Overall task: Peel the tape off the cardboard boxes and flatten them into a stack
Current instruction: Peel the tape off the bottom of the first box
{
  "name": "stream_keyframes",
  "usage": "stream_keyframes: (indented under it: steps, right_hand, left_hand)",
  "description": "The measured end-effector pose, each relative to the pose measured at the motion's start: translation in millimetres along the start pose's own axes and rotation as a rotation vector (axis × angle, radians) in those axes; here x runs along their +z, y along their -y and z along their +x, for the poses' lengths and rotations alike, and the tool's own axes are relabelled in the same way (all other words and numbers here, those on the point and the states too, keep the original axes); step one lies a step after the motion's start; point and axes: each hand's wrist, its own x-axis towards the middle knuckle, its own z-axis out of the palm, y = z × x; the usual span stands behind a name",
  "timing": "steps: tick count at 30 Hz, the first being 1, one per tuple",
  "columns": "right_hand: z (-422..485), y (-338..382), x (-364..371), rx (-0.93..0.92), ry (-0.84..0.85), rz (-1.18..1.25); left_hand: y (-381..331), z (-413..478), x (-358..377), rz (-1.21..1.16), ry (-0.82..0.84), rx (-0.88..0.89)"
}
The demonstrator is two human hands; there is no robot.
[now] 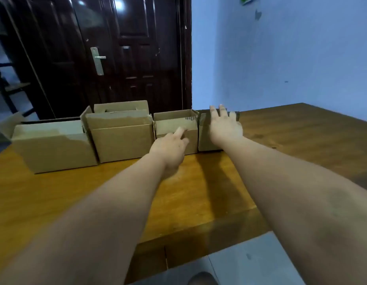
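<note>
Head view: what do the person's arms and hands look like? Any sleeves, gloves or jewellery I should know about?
The left forearm and right forearm are bare all the way to the frame edge, with no sleeve in view. The left hand and right hand are ungloved. No watch, bracelet or ring shows on either, though the picture is slightly blurred.

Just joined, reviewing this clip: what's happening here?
A person reaches both hands to the right end of a row of four cardboard boxes on a wooden table. The right hand lies spread over the rightmost box; the left hand extends a finger to the front of the small box beside it. No box is flattened yet.
</note>
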Motion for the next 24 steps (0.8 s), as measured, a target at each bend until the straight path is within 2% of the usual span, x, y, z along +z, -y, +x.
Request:
stream_keyframes:
  steps: [3, 7, 10, 16, 20, 24]
  right_hand:
    - [-0.5, 0.4, 5.1, 0.009, 0.040, -0.041]
    - [0.1, 0.9, 13.2, 0.046, -0.038, -0.069]
    - [4.2, -1.0, 16.9, -0.005, -0.089, -0.057]
    - [-4.3, -7.5, 17.9, 0.061, -0.105, -0.109]
    - [-12.4, -18.9, 14.9, 0.215, -0.232, 0.210]
    - [-21.7, -23.7, 0.5, 0.396, -0.265, 0.563]
  left_hand:
    - [4.2, 0.3, 6.5, 0.037, 0.024, -0.024]
    - [7.2, -2.3, 13.8, 0.130, 0.070, 0.000]
    - [6.2, -4.8, 14.2, 0.152, 0.086, -0.019]
    - [-0.7, -5.4, 13.4, -0.017, 0.413, -0.102]
    - [-6.1, 1.2, 15.4, -0.285, 0.335, -0.192]
    - [-14.2, 6.2, 2.2, -0.577, 0.261, -0.227]
